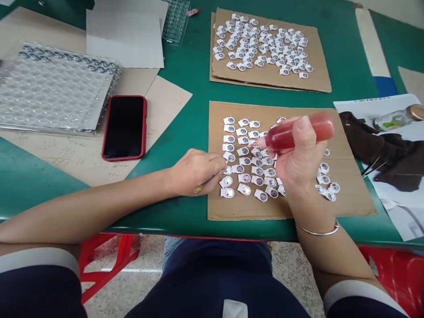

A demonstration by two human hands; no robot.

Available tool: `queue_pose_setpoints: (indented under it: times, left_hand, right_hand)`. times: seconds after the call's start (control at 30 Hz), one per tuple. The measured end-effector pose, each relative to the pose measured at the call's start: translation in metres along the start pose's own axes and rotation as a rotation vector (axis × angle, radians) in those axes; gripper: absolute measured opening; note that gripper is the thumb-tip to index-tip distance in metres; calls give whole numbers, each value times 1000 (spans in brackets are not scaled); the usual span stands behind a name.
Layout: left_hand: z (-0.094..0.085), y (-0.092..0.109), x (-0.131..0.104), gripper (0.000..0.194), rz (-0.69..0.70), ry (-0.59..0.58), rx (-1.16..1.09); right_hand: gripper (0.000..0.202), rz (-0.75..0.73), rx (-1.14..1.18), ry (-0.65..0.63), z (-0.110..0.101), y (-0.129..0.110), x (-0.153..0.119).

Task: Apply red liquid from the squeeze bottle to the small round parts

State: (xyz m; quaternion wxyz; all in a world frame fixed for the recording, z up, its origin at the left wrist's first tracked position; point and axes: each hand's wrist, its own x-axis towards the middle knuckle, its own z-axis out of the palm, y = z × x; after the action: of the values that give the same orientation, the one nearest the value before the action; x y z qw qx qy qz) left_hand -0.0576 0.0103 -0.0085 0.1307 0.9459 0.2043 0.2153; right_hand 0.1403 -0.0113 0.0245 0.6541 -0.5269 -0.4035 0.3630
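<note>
My right hand [300, 161] is wrapped around a squeeze bottle [319, 126] of red liquid. The bottle lies nearly level, its pale nozzle pointing left over rows of small white tags [244, 190] with round silver-and-dark faces. These tags lie on a cardboard sheet [245, 214], partly hidden by my right hand. At the sheet's left edge rests my left hand [200, 174], fingers curled together beside the leftmost column of tags. Whatever its fingertips hold, if anything, is hidden. A small yellow mark shows on that hand.
Farther back, more tags cover a second cardboard stack [265, 81]. Left are a red-cased phone [124, 128], a clear bubbled plastic tray [49, 97] and papers [126, 39]. Dark cloth [397, 163], tweezers [374, 165] and a small glass jar [394, 119] lie right.
</note>
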Motion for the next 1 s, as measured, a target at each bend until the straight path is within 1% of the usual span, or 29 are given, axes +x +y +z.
queue_pose_setpoints:
  times: [0.1, 0.2, 0.27, 0.43, 0.53, 0.73, 0.87, 1.0]
  left_hand:
    - [-2, 1, 2, 13, 8, -33, -7]
    - [-3, 3, 3, 13, 21, -75, 19]
    - [-2, 5, 2, 13, 53, -89, 68]
    - [4, 14, 1, 19, 222, -47, 257]
    - [7, 20, 1, 21, 282, -41, 356]
    - [9, 24, 2, 22, 311, -8, 473]
    - [10, 25, 2, 21, 321, 25, 480]
    - [10, 26, 2, 19, 324, 31, 463]
  right_hand:
    - [24, -28, -7, 11, 3, 3, 0]
    - [20, -31, -26, 28, 8, 7, -1]
    - [18, -12, -41, 4, 11, 10, -3]
    - [16, -6, -128, -100, 16, 16, -10]
    - [16, 2, -140, -94, 14, 20, -13]
    - [21, 30, -82, -114, 13, 23, -15]
    - [22, 42, -86, -81, 15, 22, -16]
    - [20, 52, -107, -84, 16, 21, -17]
